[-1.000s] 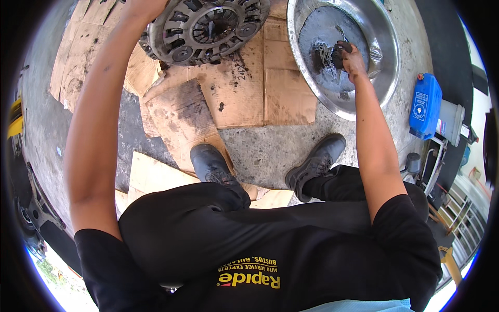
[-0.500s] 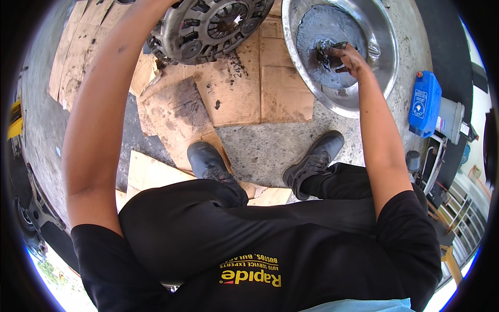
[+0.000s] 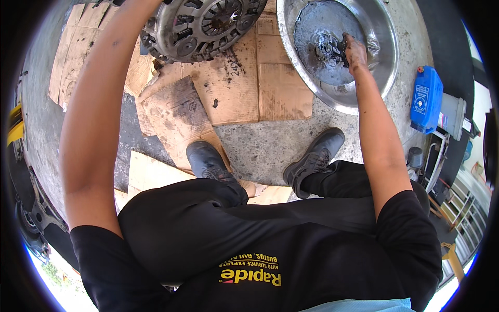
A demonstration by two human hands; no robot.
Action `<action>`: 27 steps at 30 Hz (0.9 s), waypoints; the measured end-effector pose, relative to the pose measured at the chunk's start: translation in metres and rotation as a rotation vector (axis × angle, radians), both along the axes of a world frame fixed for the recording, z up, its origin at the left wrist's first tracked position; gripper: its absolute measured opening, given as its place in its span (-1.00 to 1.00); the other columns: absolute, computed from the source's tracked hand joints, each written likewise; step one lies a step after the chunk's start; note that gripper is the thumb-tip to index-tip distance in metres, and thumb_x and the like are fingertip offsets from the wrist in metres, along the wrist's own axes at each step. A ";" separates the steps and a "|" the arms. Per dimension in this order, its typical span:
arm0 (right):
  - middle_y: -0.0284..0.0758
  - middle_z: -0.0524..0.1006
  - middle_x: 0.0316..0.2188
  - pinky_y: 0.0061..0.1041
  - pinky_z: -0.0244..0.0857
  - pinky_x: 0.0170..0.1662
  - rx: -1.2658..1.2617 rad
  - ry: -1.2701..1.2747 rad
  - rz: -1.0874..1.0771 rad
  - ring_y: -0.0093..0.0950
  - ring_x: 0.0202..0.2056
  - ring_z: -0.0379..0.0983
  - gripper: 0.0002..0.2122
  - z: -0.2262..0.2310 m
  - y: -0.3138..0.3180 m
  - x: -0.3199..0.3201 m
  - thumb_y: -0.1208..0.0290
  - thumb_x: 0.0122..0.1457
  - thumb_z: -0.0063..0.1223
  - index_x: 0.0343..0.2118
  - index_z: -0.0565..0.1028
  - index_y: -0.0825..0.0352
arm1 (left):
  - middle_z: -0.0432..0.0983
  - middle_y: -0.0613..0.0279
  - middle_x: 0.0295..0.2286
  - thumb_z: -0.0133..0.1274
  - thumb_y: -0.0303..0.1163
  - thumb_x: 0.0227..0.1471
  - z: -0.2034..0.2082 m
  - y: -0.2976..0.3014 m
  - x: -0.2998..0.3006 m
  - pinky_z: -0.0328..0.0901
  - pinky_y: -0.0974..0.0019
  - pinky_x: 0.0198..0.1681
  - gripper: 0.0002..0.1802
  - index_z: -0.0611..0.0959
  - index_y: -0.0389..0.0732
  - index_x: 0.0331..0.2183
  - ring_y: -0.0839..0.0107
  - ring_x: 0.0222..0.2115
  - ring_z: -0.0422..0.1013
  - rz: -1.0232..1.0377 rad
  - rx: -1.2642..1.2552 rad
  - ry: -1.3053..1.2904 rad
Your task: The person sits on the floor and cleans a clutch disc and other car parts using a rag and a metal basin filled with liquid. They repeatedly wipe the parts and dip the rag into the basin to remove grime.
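My right hand [image 3: 355, 54] is in a round metal basin [image 3: 383, 67], its fingers closed around a dark, wet thing whose kind I cannot make out. Grey, murky liquid [image 3: 314, 26] fills the bottom of the basin, rippled and glossy beside the fingers. My left forearm [image 3: 117, 57] reaches up past the top edge, so that hand is out of sight. Right of this forearm is a clutch pressure plate [image 3: 200, 37], a round metal part with a ring of slots and a central opening. It is tilted, and its top is cut off by the frame.
Stained cardboard sheets [image 3: 234, 99] cover the concrete floor under the clutch part. My shoes [image 3: 319, 153] stand between the cardboard and the basin. To the right are a blue jug [image 3: 426, 99], a grey bucket [image 3: 453, 118] and a metal rack [image 3: 436, 161].
My right hand has shifted slightly right and up within the basin, and the stirred patch of liquid has spread. The clutch part appears slightly higher and further left in view.
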State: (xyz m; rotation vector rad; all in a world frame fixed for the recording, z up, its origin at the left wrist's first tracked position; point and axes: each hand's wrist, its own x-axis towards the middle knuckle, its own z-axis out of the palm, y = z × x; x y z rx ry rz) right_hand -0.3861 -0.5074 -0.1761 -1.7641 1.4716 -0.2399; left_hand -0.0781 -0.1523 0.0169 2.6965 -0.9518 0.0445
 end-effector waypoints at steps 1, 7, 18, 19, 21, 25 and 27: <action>-0.21 0.52 -0.42 -0.37 0.28 -0.23 0.021 -0.001 0.050 -0.39 -0.35 0.41 -0.65 0.001 -0.005 -0.003 0.16 0.14 0.16 -0.30 0.55 0.44 | 0.59 -0.24 -0.26 -0.11 0.15 0.20 -0.001 -0.001 0.002 0.34 -0.06 -0.03 -0.34 0.72 -0.31 -0.28 -0.17 -0.15 0.49 -0.011 -0.009 -0.003; -0.05 0.58 -0.22 -0.32 0.33 -0.01 -0.146 0.478 0.683 -0.24 -0.13 0.54 -0.61 0.002 0.008 -0.011 0.20 0.16 0.16 -0.13 0.48 0.45 | 0.59 -0.24 -0.25 -0.10 0.16 0.19 0.002 -0.005 0.002 0.34 -0.06 -0.02 -0.36 0.72 -0.27 -0.25 -0.17 -0.15 0.49 0.025 -0.038 0.062; -0.03 0.59 -0.17 -0.45 0.43 0.00 -0.062 -0.491 0.351 -0.26 -0.15 0.58 -0.38 0.164 0.159 0.068 0.34 0.13 0.27 0.16 0.22 0.52 | 0.59 -0.12 -0.13 -0.11 0.15 0.19 0.003 -0.009 0.005 0.33 -0.02 0.05 -0.40 0.72 -0.15 -0.13 -0.09 -0.04 0.47 0.105 -0.005 0.088; -0.07 0.55 -0.08 -0.45 0.45 0.02 -0.143 -0.565 0.395 -0.29 -0.11 0.57 -0.40 0.157 0.192 0.070 0.40 0.20 0.17 0.20 0.15 0.51 | 0.59 -0.12 -0.13 -0.11 0.15 0.19 0.003 -0.013 0.008 0.33 -0.02 0.05 -0.40 0.72 -0.15 -0.13 -0.09 -0.04 0.47 0.090 -0.011 0.076; -0.03 0.42 0.05 -0.30 0.34 0.16 0.073 -0.525 0.351 -0.26 0.04 0.45 -0.43 0.123 0.253 0.080 0.51 0.26 0.04 0.27 0.08 0.43 | 0.60 -0.11 -0.14 -0.12 0.15 0.19 0.006 -0.019 0.006 0.33 -0.02 0.04 -0.39 0.72 -0.16 -0.14 -0.10 -0.05 0.48 0.111 0.028 0.075; 0.03 0.31 0.13 -0.15 0.25 0.20 0.199 -0.548 0.171 -0.17 0.14 0.36 -0.47 0.010 0.320 0.104 0.47 0.28 -0.03 0.27 0.11 0.41 | 0.60 -0.14 -0.18 -0.12 0.15 0.20 0.017 -0.021 -0.007 0.34 -0.04 0.01 -0.39 0.72 -0.19 -0.18 -0.11 -0.08 0.49 0.152 0.064 0.108; 0.03 0.33 0.12 -0.16 0.24 0.20 0.040 -0.384 0.196 -0.16 0.15 0.34 -0.49 -0.038 0.328 0.115 0.43 0.29 -0.06 0.26 0.14 0.41 | 0.60 -0.17 -0.20 -0.11 0.15 0.19 0.025 -0.023 -0.025 0.34 -0.05 0.00 -0.39 0.73 -0.21 -0.21 -0.12 -0.10 0.50 0.085 -0.019 0.062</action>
